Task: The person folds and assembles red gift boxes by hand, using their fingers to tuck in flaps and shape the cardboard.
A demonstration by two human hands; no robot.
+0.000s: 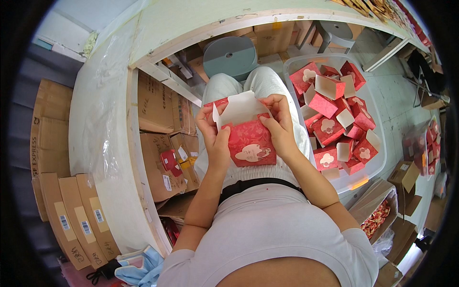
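Both hands, left (216, 136) and right (279, 126), grip the red paper box (248, 141) between them by its sides.

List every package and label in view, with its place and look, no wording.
Red gift box: held by left hand and right hand, white flaps open.
Folded red boxes: heaped in clear bin, person's right.
Brown cartons: stacked under the table.
Flat cartons: far left, white barcode labels.

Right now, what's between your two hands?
In the head view, a red paper box with white open flaps sits between the left hand and right hand; both grip its sides.
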